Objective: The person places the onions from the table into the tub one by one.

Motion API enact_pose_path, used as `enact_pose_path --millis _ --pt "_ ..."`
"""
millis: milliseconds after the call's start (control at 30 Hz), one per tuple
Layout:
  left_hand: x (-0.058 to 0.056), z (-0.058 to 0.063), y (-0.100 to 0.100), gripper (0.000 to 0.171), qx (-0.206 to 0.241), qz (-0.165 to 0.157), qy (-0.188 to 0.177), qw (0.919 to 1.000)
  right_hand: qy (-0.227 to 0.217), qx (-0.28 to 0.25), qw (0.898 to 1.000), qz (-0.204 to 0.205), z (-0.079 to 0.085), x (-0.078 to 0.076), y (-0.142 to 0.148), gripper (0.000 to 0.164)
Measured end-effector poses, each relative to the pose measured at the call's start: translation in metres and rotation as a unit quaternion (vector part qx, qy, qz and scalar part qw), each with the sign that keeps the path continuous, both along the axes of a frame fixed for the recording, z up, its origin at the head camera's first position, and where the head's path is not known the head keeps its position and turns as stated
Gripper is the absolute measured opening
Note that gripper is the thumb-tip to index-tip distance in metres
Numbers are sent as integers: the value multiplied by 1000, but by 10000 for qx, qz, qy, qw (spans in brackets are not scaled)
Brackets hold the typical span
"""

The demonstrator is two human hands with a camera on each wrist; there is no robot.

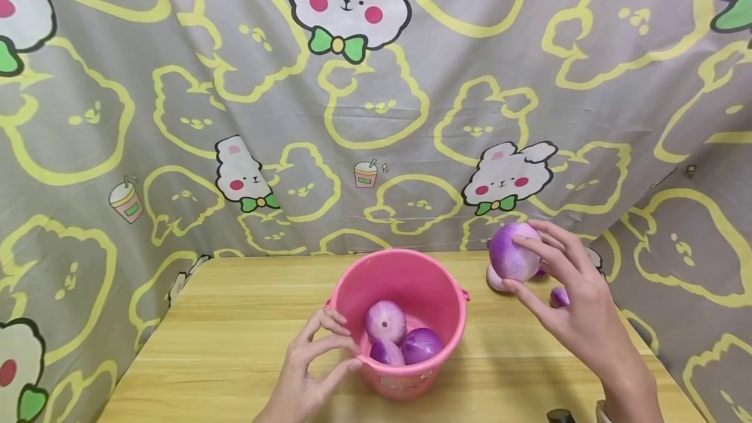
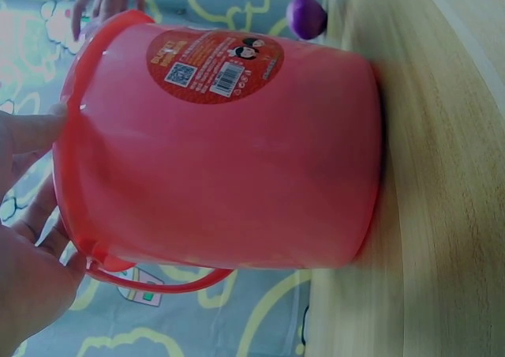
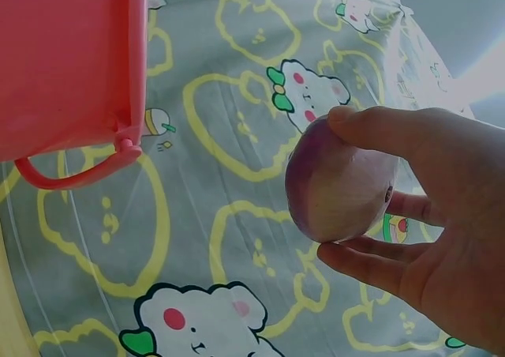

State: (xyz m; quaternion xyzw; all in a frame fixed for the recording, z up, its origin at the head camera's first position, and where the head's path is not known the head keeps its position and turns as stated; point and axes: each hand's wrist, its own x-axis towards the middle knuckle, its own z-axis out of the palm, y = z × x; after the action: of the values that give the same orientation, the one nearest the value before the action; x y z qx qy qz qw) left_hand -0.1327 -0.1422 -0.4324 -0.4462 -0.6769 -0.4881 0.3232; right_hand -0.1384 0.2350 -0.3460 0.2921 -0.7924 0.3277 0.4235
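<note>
A pink bucket (image 1: 405, 371) stands upright on the wooden table, with several red onions (image 1: 422, 346) lying inside at its bottom. My left hand (image 1: 314, 361) holds the bucket's rim at the near left side; the left wrist view shows thumb and fingers along that rim. To the right of the bucket, my right hand (image 1: 578, 296) grips another red onion (image 1: 514, 252) between thumb and fingers, raised above the tabletop. The right wrist view shows this held onion (image 3: 339, 187) from the side, beside the bucket (image 3: 71, 65).
More onions (image 1: 498, 279) sit at the table's back right, partly hidden behind my right hand. A dark object (image 1: 560, 416) shows at the front edge. The bucket's handle (image 2: 170, 284) hangs down its side. A patterned curtain (image 1: 376, 116) encloses the table (image 1: 235, 331).
</note>
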Motion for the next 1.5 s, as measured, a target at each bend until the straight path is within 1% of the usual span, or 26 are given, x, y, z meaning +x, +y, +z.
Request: enact_pose_path --millis 167,267,400,567,733,1033,1500 --pt "0 0 0 19 8 -16 16 10000 2 23 10000 -76 0 1 -2 62" --pt "0 0 1 18 18 -40 27 10000 84 9 9998 -171 0 1 -4 61" --pt "0 0 1 16 21 -59 28 10000 113 -41 9998 -172 -1 1 -7 61" --pt "0 -1 0 17 14 -59 10 10000 103 -139 9998 49 -1 1 -13 59" --pt "0 -2 0 17 8 -62 5 10000 181 -303 9989 309 1 1 -20 59" --pt "-1 -4 0 19 24 -29 2 10000 113 -271 9993 222 11 10 -34 61" --pt "0 0 1 16 43 -4 70 10000 239 -220 9983 486 10 9 -42 58"
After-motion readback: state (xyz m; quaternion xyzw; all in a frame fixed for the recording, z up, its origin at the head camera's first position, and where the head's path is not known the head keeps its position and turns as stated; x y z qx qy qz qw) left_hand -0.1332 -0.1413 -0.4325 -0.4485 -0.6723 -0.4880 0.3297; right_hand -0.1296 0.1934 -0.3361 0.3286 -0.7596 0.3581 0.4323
